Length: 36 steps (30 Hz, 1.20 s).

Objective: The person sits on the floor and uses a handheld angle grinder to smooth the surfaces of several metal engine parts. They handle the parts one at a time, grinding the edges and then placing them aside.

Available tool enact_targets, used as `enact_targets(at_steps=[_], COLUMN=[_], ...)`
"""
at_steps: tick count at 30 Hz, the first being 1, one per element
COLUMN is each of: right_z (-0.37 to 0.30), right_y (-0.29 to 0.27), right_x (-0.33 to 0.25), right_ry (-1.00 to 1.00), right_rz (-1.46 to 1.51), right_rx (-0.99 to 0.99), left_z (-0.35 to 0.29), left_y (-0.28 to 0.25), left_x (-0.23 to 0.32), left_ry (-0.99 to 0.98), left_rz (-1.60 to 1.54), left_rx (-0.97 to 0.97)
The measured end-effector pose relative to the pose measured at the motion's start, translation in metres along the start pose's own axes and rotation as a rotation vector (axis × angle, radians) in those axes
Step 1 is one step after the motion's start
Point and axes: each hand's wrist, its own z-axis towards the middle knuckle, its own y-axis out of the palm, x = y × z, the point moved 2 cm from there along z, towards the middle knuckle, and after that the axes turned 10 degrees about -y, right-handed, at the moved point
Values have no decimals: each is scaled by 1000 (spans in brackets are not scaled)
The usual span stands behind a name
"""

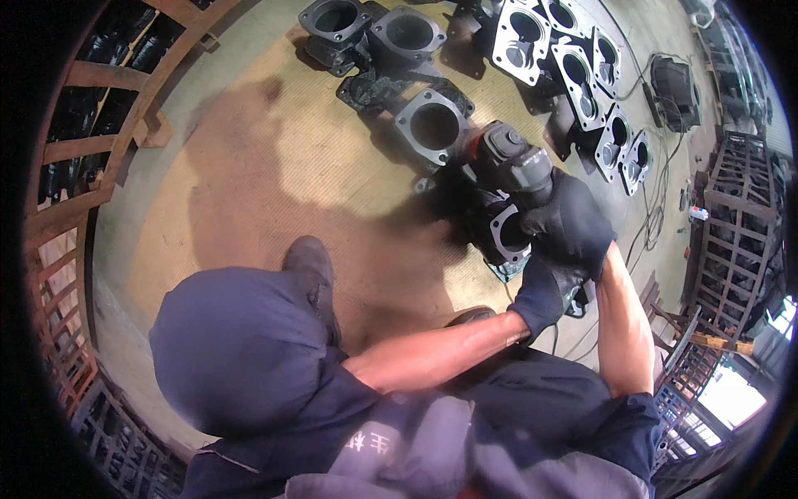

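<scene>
A black power tool with a red band (509,158) is in front of me on the right, its blocky end pointing away. My right hand (573,220), in a dark glove, is wrapped round its body. My left hand (542,293), also gloved, is closed just nearer to me, against the tool's near end; its fingertips are hidden. Under and beside the tool lies a dark metal casting with a bright machined flange (509,233), partly covered by the tool and my hands. Beyond it stands another casting with a round-holed flange (434,126).
More dark castings (337,21) sit at the far edge of the mat (241,166). Several castings with bright two-holed flanges (578,83) stand at far right. Cables (652,208) trail on the right floor. Wooden crates (91,150) line the left; slatted crates (736,241) line the right.
</scene>
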Motion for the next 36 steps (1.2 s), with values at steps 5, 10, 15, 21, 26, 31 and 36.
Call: enact_targets(at_steps=[5, 10, 15, 21, 26, 31, 36], right_z=[-4, 9, 22, 53, 16, 14, 54], right_y=[-16, -1, 4, 0, -14, 0, -7], right_x=[-7, -8, 14, -13, 1, 3, -5], right_ry=[102, -97, -66, -104, -19, -60, -78], right_rz=[-96, -54, -10, -54, -72, -25, -1], right_rx=[-38, 46, 56, 4, 55, 41, 49], left_z=[7, 9, 5, 15, 6, -1, 14], left_y=[7, -15, -5, -26, 5, -5, -15], left_x=[0, 13, 38, 67, 45, 37, 89], left_ry=[-75, 59, 189, -103, 27, 11, -116], left_rz=[82, 300, 290, 455, 332, 301, 706], left_rx=[-72, 31, 115, 47, 40, -7, -33])
